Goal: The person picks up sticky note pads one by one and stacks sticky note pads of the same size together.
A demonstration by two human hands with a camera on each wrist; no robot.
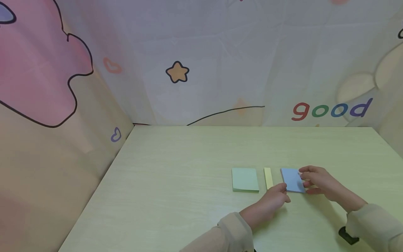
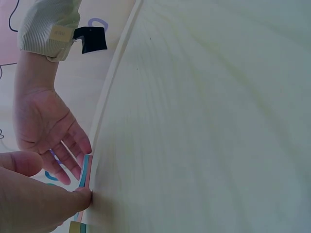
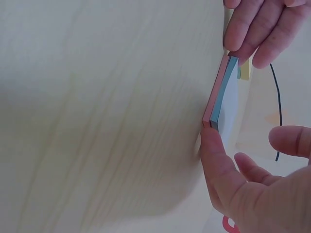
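Note:
A blue sticky note pad [image 1: 292,180] lies flat between the two hands. In the right wrist view a pink pad [image 3: 215,92] shows directly beneath it. My left hand [image 1: 272,200] touches the left edge of this stack with extended fingertips. At the opposite edge, my right hand [image 1: 321,182] has its fingers spread and lightly bent, a fingertip against the stack's side. Left of the stack is a narrow yellow sticky note strip pad [image 1: 268,176], its near end partly hidden by the left hand. Farther left sits a pale green square sticky note pad [image 1: 245,179].
The pads are on a pale wood-grain table [image 1: 176,196]. A printed cloth [image 1: 214,70] with a star and the word "good" hangs behind and along the sides. A black device [image 1: 348,236] is strapped below the right sleeve.

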